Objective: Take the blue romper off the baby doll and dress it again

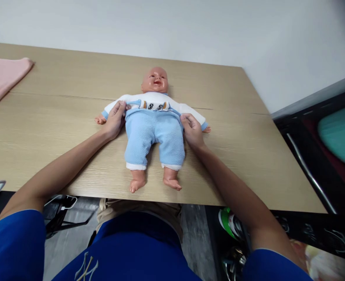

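The left hand [117, 120] is pinching light-blue fabric [133, 102] at one side of the waist of a bald, flesh-coloured plastic baby doll [155, 115], thumb and fingertips closed together. The right hand [192, 130] is doing the same at the other side, its thumb and forefinger meeting on the fabric; whether each is gripping the waist edge or a thin strip, I cannot tell. The doll is lying on its back between the two hands, its head beyond them and its bare feet pointing toward the person. It is wearing a white long-sleeved top [160, 96] with blue cuffs and fluffy light-blue trousers [155, 130] with white hems. Between the hands, a white patch [155, 105] is showing two dark eye shapes. One doll arm is reaching out past each hand. Under both hands, a pale wood-grained table [72, 156] is bearing the doll. Well to the left of the left hand, a pink cloth [5, 80] is lying on the table.
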